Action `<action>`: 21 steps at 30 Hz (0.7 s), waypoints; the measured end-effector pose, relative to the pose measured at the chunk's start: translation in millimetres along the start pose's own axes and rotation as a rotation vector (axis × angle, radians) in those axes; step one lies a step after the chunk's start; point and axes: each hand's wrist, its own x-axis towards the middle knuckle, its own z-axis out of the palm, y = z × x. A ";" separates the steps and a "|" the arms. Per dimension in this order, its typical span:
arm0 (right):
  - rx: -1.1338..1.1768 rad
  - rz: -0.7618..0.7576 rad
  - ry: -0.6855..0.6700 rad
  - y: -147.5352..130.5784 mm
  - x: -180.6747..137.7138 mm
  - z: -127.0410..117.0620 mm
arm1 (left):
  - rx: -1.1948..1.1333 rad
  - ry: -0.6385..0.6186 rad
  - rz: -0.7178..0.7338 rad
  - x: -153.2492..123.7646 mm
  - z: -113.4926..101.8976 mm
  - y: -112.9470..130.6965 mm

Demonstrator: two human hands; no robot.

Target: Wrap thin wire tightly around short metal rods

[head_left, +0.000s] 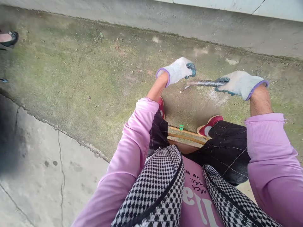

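Both my hands wear white knitted gloves with dark blue-green coated fingers and purple cuffs. My right hand (240, 83) is closed around one end of a thin rod (207, 83). The rod looks wrapped in shiny silvery wire or tape and lies nearly level, pointing left. At its far end a short thin piece slants down to a pale tip. Just above and left of that end is my left hand (181, 69), apart from the rod. Its fingers are curled together, and whatever they may hold is hidden.
Mossy concrete ground (78, 72) spreads below, with a low grey wall base (142, 15) behind. A small green wrapper (181, 127) shows between my red shoes, near a curved wooden-looking bar (187, 137). Another person's dark shoe (13, 39) is at far left. Cracked paler concrete (78, 176) lies lower left.
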 end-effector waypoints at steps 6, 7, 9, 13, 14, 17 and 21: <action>0.631 -0.269 -0.168 12.1 -19.0 0.6 | -0.092 0.021 0.048 9.0 -3.3 -4.8; 0.727 -0.319 -0.136 9.6 -20.1 0.1 | -0.105 0.032 0.047 11.3 -1.0 -4.0; 0.907 -0.392 -0.020 -0.8 -19.7 0.5 | -0.101 0.032 0.038 14.3 6.3 -1.3; 1.010 -0.332 0.229 -27.3 -10.2 5.4 | -0.080 -0.073 0.064 11.9 25.2 3.6; 0.935 -0.269 0.275 -31.1 -7.0 5.9 | -0.072 -0.105 0.075 10.8 28.6 3.6; 0.424 -0.102 0.331 -31.8 1.6 3.1 | -0.003 -0.129 0.069 11.2 32.0 -0.1; -0.114 -0.033 0.241 -19.6 6.8 -4.9 | 0.033 -0.074 0.005 14.0 21.4 -5.8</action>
